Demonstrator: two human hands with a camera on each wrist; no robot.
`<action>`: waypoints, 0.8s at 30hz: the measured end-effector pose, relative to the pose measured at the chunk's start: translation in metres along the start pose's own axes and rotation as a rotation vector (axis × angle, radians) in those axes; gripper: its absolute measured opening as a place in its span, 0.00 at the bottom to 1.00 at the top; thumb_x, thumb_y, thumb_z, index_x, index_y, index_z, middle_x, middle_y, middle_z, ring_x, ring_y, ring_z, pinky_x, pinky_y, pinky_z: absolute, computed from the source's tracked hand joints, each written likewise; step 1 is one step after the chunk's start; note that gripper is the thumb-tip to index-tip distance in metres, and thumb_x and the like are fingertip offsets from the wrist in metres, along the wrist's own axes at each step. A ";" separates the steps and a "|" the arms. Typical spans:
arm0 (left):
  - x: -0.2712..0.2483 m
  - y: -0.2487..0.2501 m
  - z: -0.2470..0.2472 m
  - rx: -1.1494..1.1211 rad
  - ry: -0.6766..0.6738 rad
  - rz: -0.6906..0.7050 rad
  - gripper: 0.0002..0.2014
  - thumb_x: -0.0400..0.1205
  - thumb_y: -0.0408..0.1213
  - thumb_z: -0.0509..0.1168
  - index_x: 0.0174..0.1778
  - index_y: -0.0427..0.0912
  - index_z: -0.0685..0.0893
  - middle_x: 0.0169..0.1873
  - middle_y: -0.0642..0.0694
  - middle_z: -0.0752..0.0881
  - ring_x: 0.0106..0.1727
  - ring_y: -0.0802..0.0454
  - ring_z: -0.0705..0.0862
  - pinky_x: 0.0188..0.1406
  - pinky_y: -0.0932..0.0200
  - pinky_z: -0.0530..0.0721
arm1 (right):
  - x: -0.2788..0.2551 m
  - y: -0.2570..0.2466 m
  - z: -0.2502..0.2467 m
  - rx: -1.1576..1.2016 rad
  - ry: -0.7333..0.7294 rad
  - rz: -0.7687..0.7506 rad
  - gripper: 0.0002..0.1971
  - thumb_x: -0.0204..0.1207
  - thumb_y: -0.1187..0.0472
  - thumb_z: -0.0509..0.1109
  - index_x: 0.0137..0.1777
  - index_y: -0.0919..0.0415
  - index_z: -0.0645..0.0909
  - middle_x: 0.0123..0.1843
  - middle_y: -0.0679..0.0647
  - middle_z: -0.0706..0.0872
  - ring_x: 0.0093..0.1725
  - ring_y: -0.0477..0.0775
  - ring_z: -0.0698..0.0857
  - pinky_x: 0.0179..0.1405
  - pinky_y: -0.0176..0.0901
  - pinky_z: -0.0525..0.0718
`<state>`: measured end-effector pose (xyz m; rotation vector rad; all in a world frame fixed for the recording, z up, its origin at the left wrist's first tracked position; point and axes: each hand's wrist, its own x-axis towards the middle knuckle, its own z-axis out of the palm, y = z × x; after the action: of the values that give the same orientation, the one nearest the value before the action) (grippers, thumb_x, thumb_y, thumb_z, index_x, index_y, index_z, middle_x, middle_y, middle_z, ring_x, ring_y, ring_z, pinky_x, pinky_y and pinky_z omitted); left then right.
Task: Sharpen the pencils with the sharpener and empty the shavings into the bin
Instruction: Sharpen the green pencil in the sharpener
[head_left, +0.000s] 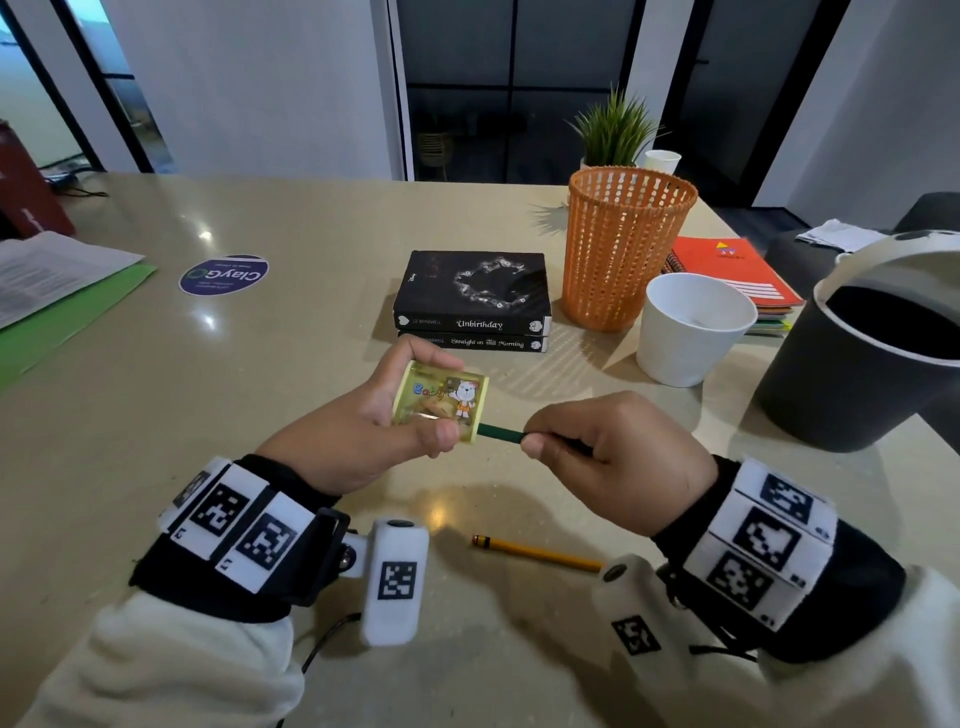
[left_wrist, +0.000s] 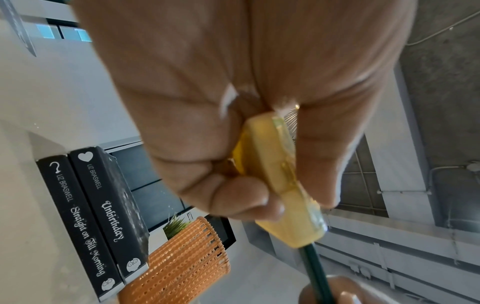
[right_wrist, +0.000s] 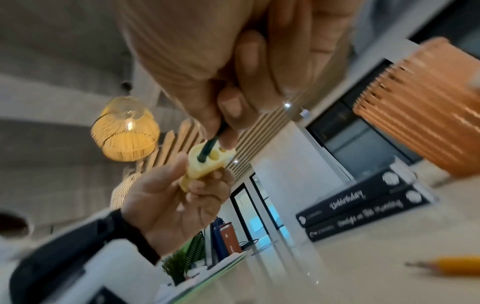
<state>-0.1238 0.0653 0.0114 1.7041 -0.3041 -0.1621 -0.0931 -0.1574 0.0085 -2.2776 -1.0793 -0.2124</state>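
My left hand (head_left: 384, 415) grips a yellow see-through box sharpener (head_left: 441, 401) with a cartoon bear on it, held above the table. A dark green pencil (head_left: 500, 433) is stuck into one of its end holes (right_wrist: 205, 157). My right hand (head_left: 613, 457) pinches that pencil close behind the sharpener (left_wrist: 283, 185). A yellow pencil (head_left: 537, 553) lies on the table below my hands; its sharpened tip shows in the right wrist view (right_wrist: 446, 266). A dark grey bin (head_left: 872, 353) with a white lid rim stands at the right.
Two black books (head_left: 472, 304) are stacked beyond my hands. An orange mesh basket (head_left: 623, 249), a white cup (head_left: 691, 327) and orange notebooks (head_left: 737, 270) stand to the right. Papers on a green folder (head_left: 62, 312) lie at the left.
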 end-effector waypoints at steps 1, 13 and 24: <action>0.000 0.001 0.000 0.000 0.006 -0.002 0.28 0.59 0.51 0.71 0.55 0.57 0.71 0.42 0.50 0.82 0.37 0.64 0.84 0.39 0.68 0.83 | 0.001 -0.001 -0.001 0.025 -0.017 0.034 0.16 0.75 0.48 0.59 0.38 0.56 0.84 0.24 0.50 0.80 0.26 0.51 0.76 0.25 0.43 0.74; 0.004 -0.011 0.000 -0.297 0.142 -0.166 0.14 0.72 0.41 0.70 0.51 0.46 0.76 0.32 0.47 0.81 0.24 0.56 0.77 0.22 0.67 0.77 | 0.001 -0.006 0.001 -0.567 0.085 -0.130 0.16 0.76 0.54 0.55 0.45 0.58 0.84 0.29 0.51 0.82 0.24 0.58 0.81 0.20 0.38 0.71; 0.006 -0.007 0.000 -0.087 0.065 -0.117 0.23 0.62 0.48 0.73 0.52 0.58 0.74 0.37 0.48 0.79 0.30 0.59 0.78 0.32 0.67 0.78 | 0.003 -0.007 -0.004 -0.241 0.006 0.066 0.14 0.77 0.49 0.56 0.37 0.50 0.79 0.22 0.48 0.78 0.23 0.52 0.75 0.19 0.35 0.61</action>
<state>-0.1170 0.0644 0.0046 1.6379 -0.1472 -0.2032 -0.0958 -0.1544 0.0159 -2.5194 -1.0206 -0.3389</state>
